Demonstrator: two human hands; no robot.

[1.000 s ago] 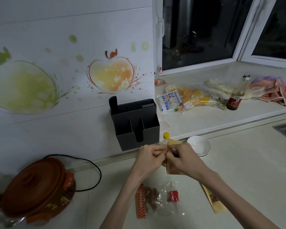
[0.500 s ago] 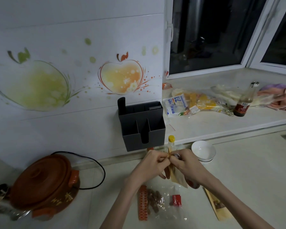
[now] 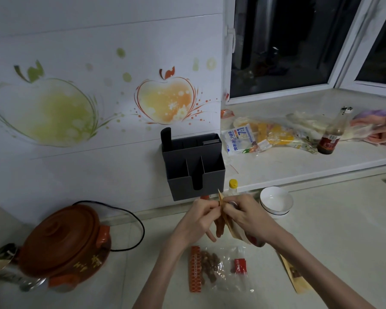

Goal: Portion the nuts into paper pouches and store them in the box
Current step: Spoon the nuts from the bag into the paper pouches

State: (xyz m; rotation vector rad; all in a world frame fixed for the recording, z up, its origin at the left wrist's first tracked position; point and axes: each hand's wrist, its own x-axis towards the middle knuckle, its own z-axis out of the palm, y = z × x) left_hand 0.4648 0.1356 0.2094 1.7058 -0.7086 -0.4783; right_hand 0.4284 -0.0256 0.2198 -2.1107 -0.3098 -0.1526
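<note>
Clay cooker point(image 3: 60, 244) parked far left on the counter point(image 3: 343, 230), out of the working area. Grey divided box point(image 3: 194, 168) fixed to the wall just behind the hands, handy for storing. Left hand point(image 3: 198, 219) and right hand point(image 3: 247, 217) raised together, both pinching the top edge of a brown paper pouch point(image 3: 228, 221), probably folding it closed. Clear bag of nuts point(image 3: 218, 268) flat below, within reach. White bowl point(image 3: 276, 202) just right; another pouch point(image 3: 295, 274) lying flat.

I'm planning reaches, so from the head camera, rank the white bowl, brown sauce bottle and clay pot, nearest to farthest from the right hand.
1. White bowl, just right of the right hand.
2. Clay pot, far left.
3. Brown sauce bottle, on the windowsill, far right.
</note>
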